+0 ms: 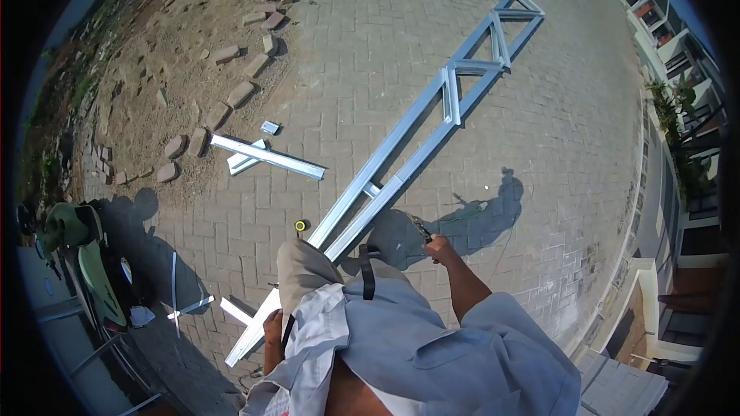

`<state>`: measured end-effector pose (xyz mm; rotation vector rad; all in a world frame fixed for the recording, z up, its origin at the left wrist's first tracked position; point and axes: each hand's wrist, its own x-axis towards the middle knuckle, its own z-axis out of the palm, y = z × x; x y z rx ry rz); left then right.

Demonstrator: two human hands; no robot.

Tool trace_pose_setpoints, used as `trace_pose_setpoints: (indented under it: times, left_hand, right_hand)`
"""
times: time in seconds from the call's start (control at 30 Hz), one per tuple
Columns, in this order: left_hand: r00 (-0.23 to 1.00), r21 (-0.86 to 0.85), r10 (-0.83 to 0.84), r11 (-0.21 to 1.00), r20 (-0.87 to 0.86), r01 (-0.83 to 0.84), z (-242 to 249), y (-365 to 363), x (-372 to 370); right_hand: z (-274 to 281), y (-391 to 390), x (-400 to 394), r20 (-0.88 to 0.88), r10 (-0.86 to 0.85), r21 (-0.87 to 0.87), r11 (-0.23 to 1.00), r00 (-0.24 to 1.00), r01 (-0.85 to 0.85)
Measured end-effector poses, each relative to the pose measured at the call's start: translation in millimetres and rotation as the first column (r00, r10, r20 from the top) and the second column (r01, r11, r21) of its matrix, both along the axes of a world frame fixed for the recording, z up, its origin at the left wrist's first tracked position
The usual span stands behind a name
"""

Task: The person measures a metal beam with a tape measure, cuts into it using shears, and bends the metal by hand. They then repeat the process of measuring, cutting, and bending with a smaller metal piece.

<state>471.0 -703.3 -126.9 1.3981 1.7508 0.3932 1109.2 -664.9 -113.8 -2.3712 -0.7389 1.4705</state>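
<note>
- I find the metal frame (413, 167) lying on the paving (354, 85), running diagonally from the person's legs (307, 270) to the upper right of the head view.
- The frame has two long, silvery rails, roughly parallel; one short crosspiece joins them in the nearer part, while slanted braces form a zigzag towards the far end, which is closed off.
- Its surface is bright and reflective, with no bend that I can make out.
- I observe the right hand (438, 249) with its fingers clenched around a hand tool (421, 229), held over the shadow (482, 219) to the right of the frame. The tool's exact type and the state of its jaws are too small to tell.
- I note the left hand (274, 327) low beside the trouser leg. I cannot tell whether its fingers are released or grasping anything.
- The frame's near end is hidden by the legs. Metal lengths (255, 331) show on the other side; I cannot tell whether they belong to it.
- To the left of the frame lie a yellow and black tape measure (301, 225), two crossed metal offcuts (267, 157) and a small metal piece (270, 128) near them.
- The green motorbike (99, 277) at the left is partly lost in shade and the lens's dark border.
</note>
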Motion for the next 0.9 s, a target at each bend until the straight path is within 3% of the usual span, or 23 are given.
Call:
trace_pose_setpoints:
  times: [0.03, 0.07, 0.1, 0.13, 0.17, 0.2, 0.23, 0.27, 0.3, 0.33, 0.37, 0.4, 0.43, 0.5, 0.53, 0.7, 0.73, 0.8, 0.87, 0.9]
  left_hand:
    - [0.956, -0.039, -0.23, 0.973, -0.184, 0.227, -17, 15, -26]
    - [0.83, -0.083, -0.436, 0.896, -0.347, 0.436, -33, 30, -51]
    - [0.932, -0.181, -0.28, 0.953, -0.231, 0.242, -70, 38, -67]
    - [1.0, -0.286, -0.023, 0.958, 0.02, 0.028, -71, 56, -78]
    - [0.936, -0.442, 0.27, 0.885, 0.227, -0.148, -61, 71, -86]
    - [0.89, -0.494, 0.336, 0.856, 0.31, -0.151, -58, 89, -92]
    - [0.995, -0.435, -0.024, 0.898, 0.094, 0.063, -57, 114, -97]
    - [0.915, -0.416, -0.376, 0.862, -0.144, 0.289, -54, 146, -98]
    - [0.667, -0.44, -0.646, 0.755, -0.372, 0.486, -48, 174, -103]
    - [0.88, -0.469, -0.446, 0.819, -0.161, 0.33, -32, 205, -104]
    - [0.993, -0.523, -0.1, 0.845, 0.06, 0.117, -16, 237, -105]
    - [0.953, -0.593, 0.235, 0.801, 0.19, -0.079, 1, 268, -106]
    - [0.897, -0.655, 0.397, 0.733, 0.194, -0.182, -1, 306, -128]
    - [0.913, -0.541, 0.316, 0.831, 0.259, -0.134, 5, 389, -168]
    - [0.915, -0.491, 0.287, 0.863, 0.283, -0.119, 12, 421, -187]
    - [0.938, -0.342, 0.143, 0.939, 0.316, -0.028, 74, 574, -259]
    - [0.945, -0.328, 0.126, 0.945, 0.303, -0.021, 85, 594, -266]
    - [0.956, -0.307, 0.088, 0.952, 0.28, 0.003, 81, 627, -283]
    - [0.961, -0.305, 0.053, 0.952, 0.27, 0.034, 85, 647, -280]
    - [0.96, -0.324, 0.014, 0.943, 0.279, 0.08, 87, 650, -271]
  right_hand:
    - [0, 4, -6, 0.001, -0.043, 0.027, 0.999, 0.999, 0.043]
    - [-2, 6, -12, -0.011, -0.066, 0.011, 0.998, 0.998, 0.066]
    - [-1, 6, -19, -0.02, -0.091, -0.005, 0.996, 0.996, 0.091]
    - [-2, 5, -26, -0.027, -0.116, -0.02, 0.993, 0.993, 0.115]
    - [-3, 0, -34, -0.04, -0.156, -0.047, 0.987, 0.987, 0.154]
    - [-1, -7, -42, -0.054, -0.191, -0.075, 0.979, 0.98, 0.187]
    - [2, -14, -52, -0.067, -0.225, -0.102, 0.971, 0.972, 0.217]
    - [-6, -24, -63, -0.053, -0.259, -0.142, 0.958, 0.964, 0.25]
    - [-14, -36, -74, -0.038, -0.293, -0.177, 0.943, 0.955, 0.282]
    - [-20, -47, -87, -0.004, -0.328, -0.24, 0.917, 0.945, 0.318]
    - [-28, -57, -102, 0.027, -0.361, -0.303, 0.886, 0.932, 0.352]
    - [-36, -65, -122, 0.049, -0.42, -0.345, 0.844, 0.906, 0.41]
    - [-40, -71, -143, 0.077, -0.476, -0.383, 0.797, 0.876, 0.466]
    - [-83, -105, -184, -0.003, -0.693, -0.474, 0.636, 0.721, 0.609]
    - [-95, -110, -216, 0.0, -0.721, -0.48, 0.608, 0.693, 0.633]
    - [-2, -23, -364, 0.029, -0.832, -0.486, 0.473, 0.554, 0.735]
    - [-2, -9, -382, 0.072, -0.726, -0.482, 0.575, 0.684, 0.661]
    - [56, 60, -415, 0.125, -0.472, -0.468, 0.748, 0.873, 0.471]
    - [52, 88, -432, 0.089, -0.308, -0.368, 0.874, 0.947, 0.319]
    - [46, 101, -440, 0.067, -0.356, -0.329, 0.874, 0.932, 0.358]
